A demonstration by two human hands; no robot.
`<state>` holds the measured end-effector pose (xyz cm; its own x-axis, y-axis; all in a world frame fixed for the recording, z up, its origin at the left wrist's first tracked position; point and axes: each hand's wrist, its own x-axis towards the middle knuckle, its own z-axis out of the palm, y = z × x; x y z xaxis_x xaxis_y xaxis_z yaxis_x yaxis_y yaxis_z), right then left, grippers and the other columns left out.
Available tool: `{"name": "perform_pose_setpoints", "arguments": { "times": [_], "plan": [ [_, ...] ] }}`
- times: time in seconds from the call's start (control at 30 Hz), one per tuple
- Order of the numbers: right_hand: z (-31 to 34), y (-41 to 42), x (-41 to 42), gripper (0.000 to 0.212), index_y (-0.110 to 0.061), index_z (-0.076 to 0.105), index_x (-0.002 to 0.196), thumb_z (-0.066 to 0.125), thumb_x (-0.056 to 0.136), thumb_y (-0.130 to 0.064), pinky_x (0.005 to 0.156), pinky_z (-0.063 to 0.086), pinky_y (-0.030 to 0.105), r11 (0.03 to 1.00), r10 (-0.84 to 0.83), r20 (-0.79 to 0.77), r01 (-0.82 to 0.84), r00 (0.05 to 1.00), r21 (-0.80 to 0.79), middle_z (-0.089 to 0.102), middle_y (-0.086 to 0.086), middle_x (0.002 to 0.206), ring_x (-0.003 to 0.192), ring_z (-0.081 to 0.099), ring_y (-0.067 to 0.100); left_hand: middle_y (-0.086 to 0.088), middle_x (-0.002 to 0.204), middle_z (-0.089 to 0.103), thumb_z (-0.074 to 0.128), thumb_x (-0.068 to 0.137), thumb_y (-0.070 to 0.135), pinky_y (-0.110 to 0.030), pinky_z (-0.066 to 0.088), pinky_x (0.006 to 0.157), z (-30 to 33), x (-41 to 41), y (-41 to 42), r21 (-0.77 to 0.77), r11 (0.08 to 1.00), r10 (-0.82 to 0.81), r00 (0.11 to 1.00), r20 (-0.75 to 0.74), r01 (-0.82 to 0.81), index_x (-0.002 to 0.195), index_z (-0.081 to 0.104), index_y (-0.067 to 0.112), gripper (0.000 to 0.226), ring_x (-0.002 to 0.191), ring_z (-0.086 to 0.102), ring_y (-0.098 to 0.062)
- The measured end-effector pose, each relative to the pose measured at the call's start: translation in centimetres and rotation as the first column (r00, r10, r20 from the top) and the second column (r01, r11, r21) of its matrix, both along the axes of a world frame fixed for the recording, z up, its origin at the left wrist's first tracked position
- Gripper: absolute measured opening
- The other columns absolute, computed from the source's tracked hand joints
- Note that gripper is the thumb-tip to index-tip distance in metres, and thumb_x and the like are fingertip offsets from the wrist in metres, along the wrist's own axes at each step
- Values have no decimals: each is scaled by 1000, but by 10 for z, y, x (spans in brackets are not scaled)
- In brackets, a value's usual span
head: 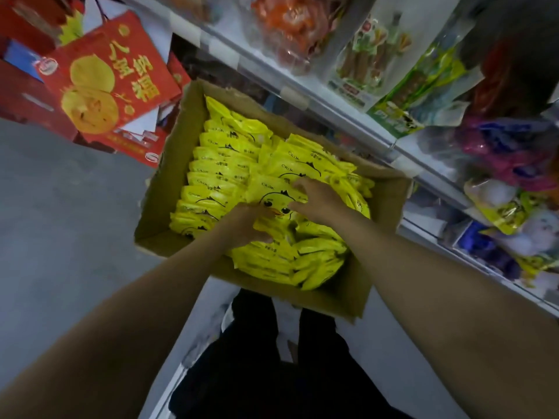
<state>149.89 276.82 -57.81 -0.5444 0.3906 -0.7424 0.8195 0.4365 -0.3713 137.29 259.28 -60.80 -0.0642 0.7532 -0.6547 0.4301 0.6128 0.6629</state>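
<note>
Red gift boxes (102,83) are stacked at the far left, above a grey floor (60,222). Just right of them, an open cardboard box (163,189) is seen in the middle of the view, packed with rows of yellow packets (217,164) standing on edge. The left hand (246,226) is sunk among the near packets, its fingers curled round the left edge of a duck-face packet (276,204) lying on top of the rows. The same packet is grasped at its right edge by the right hand (316,201), fingers bent over it. At the right, snack bags (393,65) are displayed on a white shelf (348,116).
</note>
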Motion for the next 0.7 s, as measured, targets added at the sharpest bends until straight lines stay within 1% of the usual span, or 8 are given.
{"name": "perform_pose_setpoints", "arguments": {
  "times": [0.1, 0.17, 0.2, 0.3, 0.37, 0.47, 0.53, 0.7],
  "plan": [
    [-10, -1, -2, 58, -22, 54, 132, 77, 81, -37, 98, 46, 39, 999, -41, -20, 41, 999, 7, 55, 3, 134, 123, 53, 23, -4, 120, 66, 89, 61, 35, -39, 35, 106, -9, 1, 3, 26, 1000, 6, 999, -44, -5, 114, 71, 20, 58, 116, 55, -25],
    [-16, -4, -3, 52, -23, 57, 126, 77, 80, -38, 92, 49, 40, 999, -39, -12, 39, 999, 26, 59, 3, 126, 118, 55, 24, -4, 114, 69, 88, 62, 33, -27, 26, 102, -8, 1, 4, 22, 1000, 4, 998, -68, -3, 107, 74, 16, 50, 112, 57, -23],
    [-19, -5, -4, 45, -23, 60, 120, 76, 81, -38, 88, 50, 38, 998, -45, -16, 46, 999, 47, 61, 3, 120, 114, 56, 24, -3, 113, 69, 87, 64, 32, -22, 22, 96, -5, 1, 6, 15, 1000, 0, 996, -85, 1, 105, 75, 15, 46, 112, 57, -21],
    [-20, -9, -7, 18, -24, 65, 92, 75, 82, -34, 75, 45, 32, 989, -78, -74, 87, 994, 123, 55, 1, 100, 106, 56, 25, -4, 107, 70, 83, 71, 30, -20, 22, 90, -2, 2, 11, 18, 1000, 11, 993, -117, -9, 98, 76, 14, 32, 111, 55, -24],
    [-17, -9, -7, 16, -27, 61, 80, 76, 82, -32, 74, 42, 31, 989, -67, -102, 79, 992, 122, 51, 0, 97, 105, 53, 24, -3, 104, 71, 81, 73, 31, -23, 27, 92, 2, 3, 11, 13, 1000, 28, 988, -150, -27, 94, 77, 17, 26, 112, 52, -24],
    [-7, -3, -1, 18, -24, 56, 81, 72, 84, -30, 71, 41, 31, 995, -98, -134, 100, 986, 3, 60, 0, 97, 99, 58, 23, -1, 101, 71, 81, 71, 39, -34, 40, 93, 4, -1, 8, 27, 998, 65, 969, -237, -60, 90, 78, 25, 23, 117, 49, -23],
    [5, 3, 2, 15, -19, 56, 87, 68, 89, -27, 73, 40, 33, 989, -135, -165, 123, 977, -80, 64, 4, 99, 98, 59, 23, -2, 96, 72, 81, 72, 37, -34, 41, 90, 11, -5, 7, 60, 995, 96, 966, -240, -84, 87, 79, 23, 21, 113, 51, -22],
    [34, 18, 3, 18, -14, 49, 90, 62, 95, -26, 68, 38, 32, 970, -236, -268, 212, 934, -117, 55, 3, 84, 78, 48, 20, -4, 87, 71, 77, 81, 31, -38, 48, 79, 37, -25, 6, 40, 971, 239, 970, -42, -237, 81, 73, 17, 14, 88, 63, -23]
  ]
}}
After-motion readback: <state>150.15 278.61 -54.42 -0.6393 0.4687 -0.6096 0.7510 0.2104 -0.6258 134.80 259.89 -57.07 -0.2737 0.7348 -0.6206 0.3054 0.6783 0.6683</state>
